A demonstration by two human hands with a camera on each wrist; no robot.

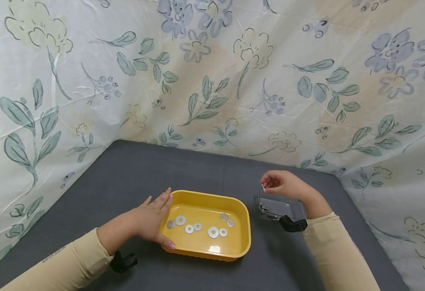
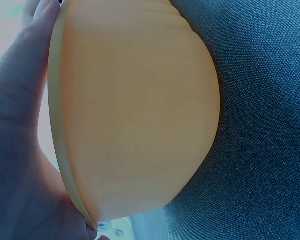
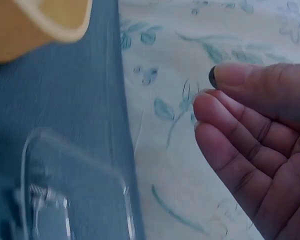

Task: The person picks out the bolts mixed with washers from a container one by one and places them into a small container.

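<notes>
A yellow tray (image 1: 212, 251) holds several flat metal washers (image 1: 213, 232) spread over its floor. My left hand (image 1: 148, 220) rests on the tray's left end, its fingers straight and spread along the rim and the thumb near the front corner. In the left wrist view, the hand lies along the rim of the tray (image 2: 140, 115). Above a clear plastic box (image 1: 276, 205), my right hand (image 1: 283, 185) pinches a small metal piece (image 1: 263, 187) between thumb and fingertips; its exact kind I cannot tell. The box (image 3: 80, 155) contains metal screws (image 3: 39, 191).
A dark grey cloth covers the table (image 1: 143, 169). A floral curtain (image 1: 212, 81) hangs behind it and along both sides. A dark wrist strap (image 1: 292, 223) sits on the right forearm and another (image 1: 123, 262) on the left.
</notes>
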